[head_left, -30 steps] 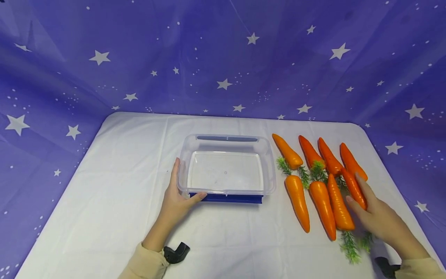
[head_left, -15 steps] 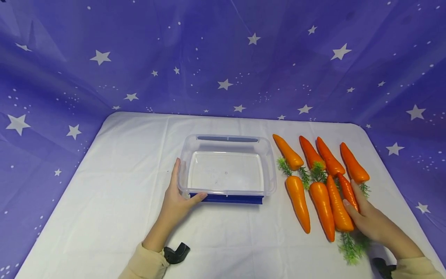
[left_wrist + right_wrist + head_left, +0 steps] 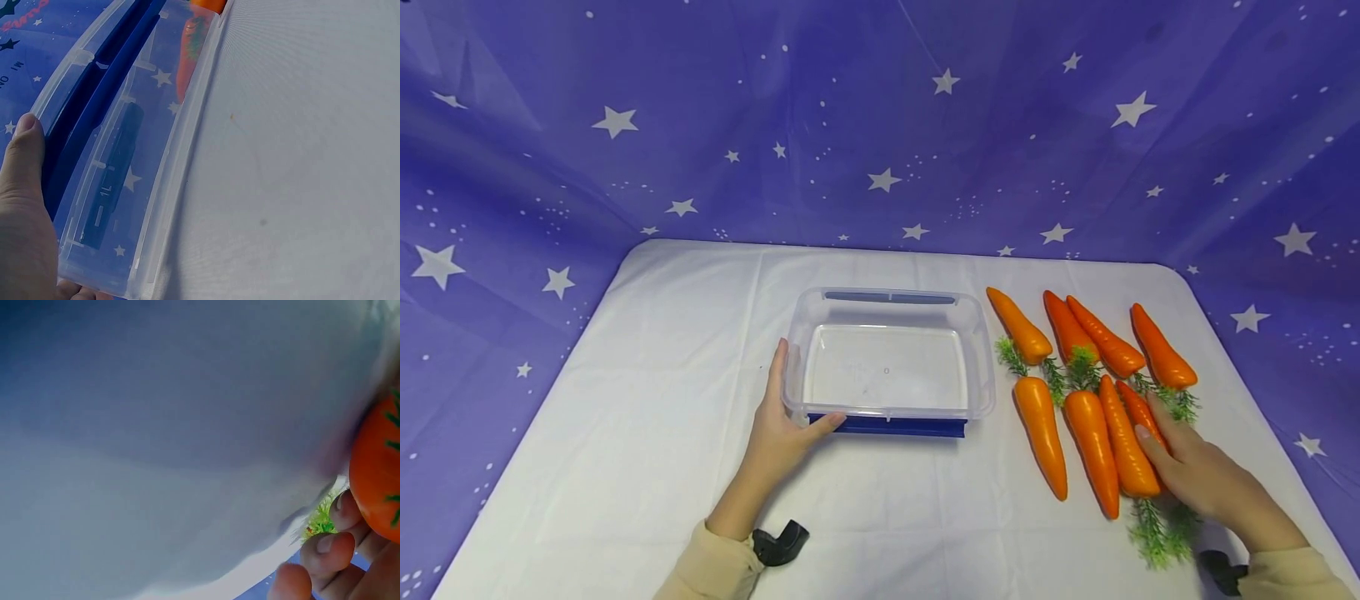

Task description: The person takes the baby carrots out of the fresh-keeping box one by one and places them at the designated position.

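Note:
A clear plastic food container with a blue latch along its near side stands lidless mid-table. My left hand grips its near left corner, thumb over the latch side and fingers along the left wall. In the left wrist view the thumb lies by the blue latch. At the right my right hand holds a red-orange carrot, close against a ridged orange carrot. Its thick end shows beside curled fingers in the right wrist view; the head view hides that end under the hand.
Further front-row carrots lie left of the ridged one. Behind them is a back row, with an orange carrot nearest the container and another carrot at the far right. Green leafy tops stick out. A starry purple cloth surrounds the white table.
My right hand has slid left with its carrot, bringing it closer to the ridged one. A back-row carrot has swung its tip left against its neighbour. The left hand and container stay put.

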The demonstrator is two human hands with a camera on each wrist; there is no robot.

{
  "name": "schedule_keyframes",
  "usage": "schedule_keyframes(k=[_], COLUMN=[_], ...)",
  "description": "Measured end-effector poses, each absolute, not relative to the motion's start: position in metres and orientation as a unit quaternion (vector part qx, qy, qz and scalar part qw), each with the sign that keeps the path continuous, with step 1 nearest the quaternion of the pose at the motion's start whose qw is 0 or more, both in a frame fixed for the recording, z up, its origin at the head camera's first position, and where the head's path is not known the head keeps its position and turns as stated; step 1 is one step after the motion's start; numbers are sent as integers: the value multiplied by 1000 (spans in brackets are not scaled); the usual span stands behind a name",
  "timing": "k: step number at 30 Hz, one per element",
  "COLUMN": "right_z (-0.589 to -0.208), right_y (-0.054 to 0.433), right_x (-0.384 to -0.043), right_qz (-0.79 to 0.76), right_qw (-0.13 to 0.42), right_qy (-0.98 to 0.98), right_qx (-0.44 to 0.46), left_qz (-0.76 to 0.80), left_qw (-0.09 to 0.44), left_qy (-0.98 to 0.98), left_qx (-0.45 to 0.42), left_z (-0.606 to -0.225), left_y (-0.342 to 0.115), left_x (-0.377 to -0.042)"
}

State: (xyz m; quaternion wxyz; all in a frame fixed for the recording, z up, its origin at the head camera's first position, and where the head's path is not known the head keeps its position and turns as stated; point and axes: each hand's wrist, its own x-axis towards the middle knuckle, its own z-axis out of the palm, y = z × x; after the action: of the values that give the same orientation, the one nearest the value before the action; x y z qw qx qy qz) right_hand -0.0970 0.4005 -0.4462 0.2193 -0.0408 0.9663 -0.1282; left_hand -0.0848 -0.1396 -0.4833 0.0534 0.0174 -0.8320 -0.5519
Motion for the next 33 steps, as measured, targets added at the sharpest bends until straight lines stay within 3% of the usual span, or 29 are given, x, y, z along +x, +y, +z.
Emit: schedule_keyframes(k=[10,22,33], right_z=[-428,-382,-379], right_y=[388,310,246], right_x=[-107,-104,-93], right_qz=[-59,-110,-87], right_qw=[186,15,-52], right_qy=[981,992,989], right_qx=[-19,-56,-109], left_qz=[-552,-543,-529], left_qw=[50,54,70], left_qy=[-832,-838,-846], left_qx=[21,12,2], left_z=[-484,-483,-485], left_y=[-139,-139,-137], left_x=[-87,-87,-87])
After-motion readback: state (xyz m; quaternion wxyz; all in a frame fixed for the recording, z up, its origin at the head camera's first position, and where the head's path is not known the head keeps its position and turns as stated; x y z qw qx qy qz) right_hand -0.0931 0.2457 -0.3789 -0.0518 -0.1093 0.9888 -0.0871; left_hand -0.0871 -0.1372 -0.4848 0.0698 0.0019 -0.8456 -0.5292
